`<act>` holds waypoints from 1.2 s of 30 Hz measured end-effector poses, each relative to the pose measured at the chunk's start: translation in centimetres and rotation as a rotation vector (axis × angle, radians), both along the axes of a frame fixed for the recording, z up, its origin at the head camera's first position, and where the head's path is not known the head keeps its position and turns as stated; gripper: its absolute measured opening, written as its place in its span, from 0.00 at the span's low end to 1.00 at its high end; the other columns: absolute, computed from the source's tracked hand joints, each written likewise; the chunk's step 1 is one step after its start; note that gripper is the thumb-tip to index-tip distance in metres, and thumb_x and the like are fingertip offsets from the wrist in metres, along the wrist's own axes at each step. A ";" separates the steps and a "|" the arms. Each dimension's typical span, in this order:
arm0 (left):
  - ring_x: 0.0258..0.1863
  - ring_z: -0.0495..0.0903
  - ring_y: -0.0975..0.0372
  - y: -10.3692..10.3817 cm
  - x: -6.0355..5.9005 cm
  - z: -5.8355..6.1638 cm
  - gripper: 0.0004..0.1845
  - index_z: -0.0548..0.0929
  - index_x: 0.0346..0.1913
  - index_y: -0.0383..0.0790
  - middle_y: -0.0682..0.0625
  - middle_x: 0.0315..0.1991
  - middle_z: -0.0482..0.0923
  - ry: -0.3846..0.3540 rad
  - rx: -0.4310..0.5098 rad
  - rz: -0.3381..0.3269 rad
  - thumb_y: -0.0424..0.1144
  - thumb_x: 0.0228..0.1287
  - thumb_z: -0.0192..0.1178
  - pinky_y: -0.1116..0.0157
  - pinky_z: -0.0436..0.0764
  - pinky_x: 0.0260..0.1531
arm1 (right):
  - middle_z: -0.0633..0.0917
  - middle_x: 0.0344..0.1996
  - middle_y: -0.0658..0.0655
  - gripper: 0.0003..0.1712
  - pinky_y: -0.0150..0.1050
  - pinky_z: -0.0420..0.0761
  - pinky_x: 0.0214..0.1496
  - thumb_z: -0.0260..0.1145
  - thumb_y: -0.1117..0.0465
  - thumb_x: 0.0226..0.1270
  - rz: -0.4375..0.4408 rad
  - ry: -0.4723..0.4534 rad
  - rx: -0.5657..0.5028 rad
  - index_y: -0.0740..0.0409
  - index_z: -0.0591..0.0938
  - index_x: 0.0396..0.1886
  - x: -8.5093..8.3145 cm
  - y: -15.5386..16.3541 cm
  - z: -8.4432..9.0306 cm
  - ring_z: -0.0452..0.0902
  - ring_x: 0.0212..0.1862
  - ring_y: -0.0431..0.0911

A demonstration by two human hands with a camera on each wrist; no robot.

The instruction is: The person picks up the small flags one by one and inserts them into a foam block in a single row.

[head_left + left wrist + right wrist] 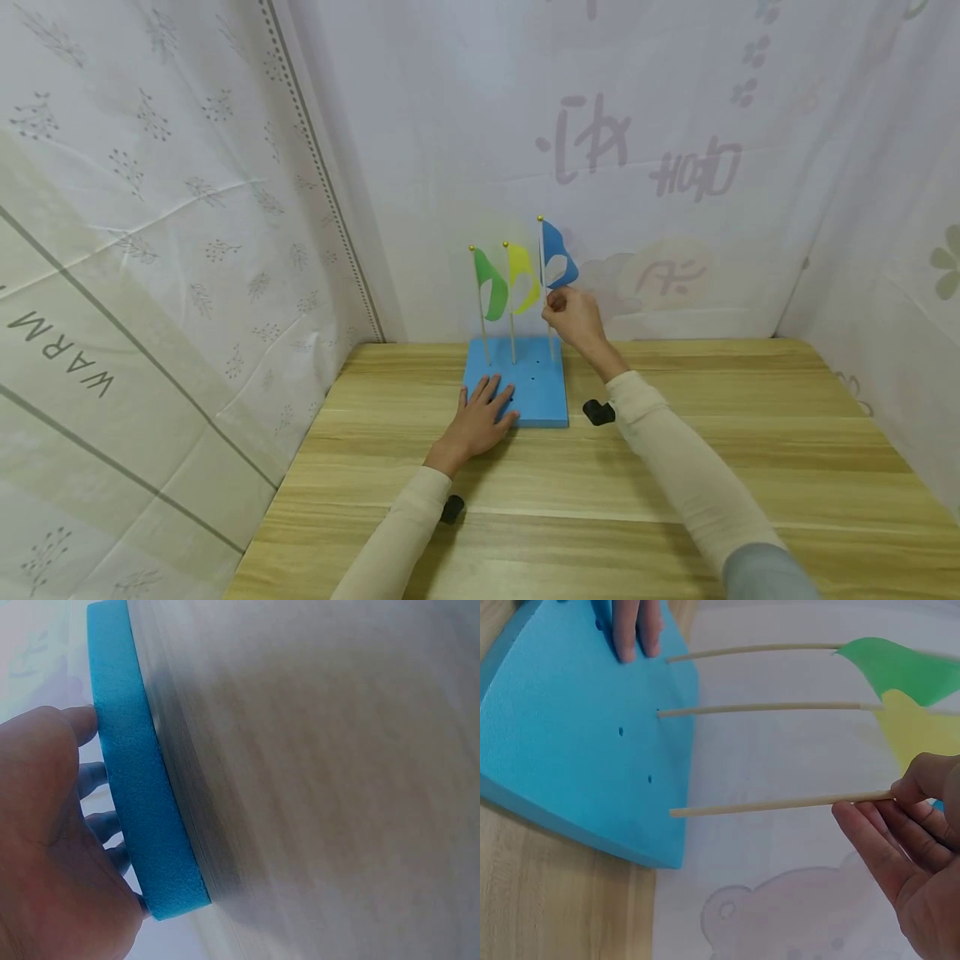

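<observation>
A blue foam board (551,404) lies on the table with several small holes in its top. My left hand (476,425) rests palm down on its front left part, fingers spread; the left wrist view shows this hand (52,825) against the board's edge. Between thumb and fingers, my right hand (577,317) pinches the thin wooden stick (780,804) of a blue flag (555,244). That stick's lower end hangs over the board's back right corner. Upright in holes along the back stand a green flag (492,292) and a yellow flag (517,260), each topped by a gold bead.
The wood-grain table (697,492) carries the board near its back edge. Printed cloth (450,125) hangs close behind it, with more cloth (187,275) on the left and right sides. Black wrist devices (598,412) show beside both sleeves.
</observation>
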State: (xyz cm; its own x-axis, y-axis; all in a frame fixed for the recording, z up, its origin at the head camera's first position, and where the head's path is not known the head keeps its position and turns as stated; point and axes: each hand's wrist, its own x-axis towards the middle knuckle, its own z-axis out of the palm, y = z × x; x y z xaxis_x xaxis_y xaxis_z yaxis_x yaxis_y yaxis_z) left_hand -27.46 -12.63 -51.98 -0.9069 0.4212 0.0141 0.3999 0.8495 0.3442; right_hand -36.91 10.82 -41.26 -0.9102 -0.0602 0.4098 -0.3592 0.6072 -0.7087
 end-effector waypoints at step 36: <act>0.88 0.47 0.43 0.1 0.1 0.2 0.33 0.63 0.85 0.48 0.40 0.87 0.50 -0.005 -0.006 0.012 0.56 0.86 0.48 0.31 0.45 0.82 | 0.91 0.42 0.66 0.09 0.54 0.88 0.51 0.65 0.64 0.75 0.035 0.017 0.018 0.66 0.88 0.43 -0.6 -1.6 -4.0 0.89 0.46 0.58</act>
State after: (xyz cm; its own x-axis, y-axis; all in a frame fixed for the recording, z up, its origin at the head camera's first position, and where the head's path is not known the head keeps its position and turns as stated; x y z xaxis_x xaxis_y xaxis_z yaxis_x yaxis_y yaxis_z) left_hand -27.35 -12.57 -51.82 -0.9120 0.4100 0.0074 0.3877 0.8563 0.3412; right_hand -37.53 9.25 -45.25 -0.9004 -0.0994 0.4236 -0.3922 0.6070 -0.6912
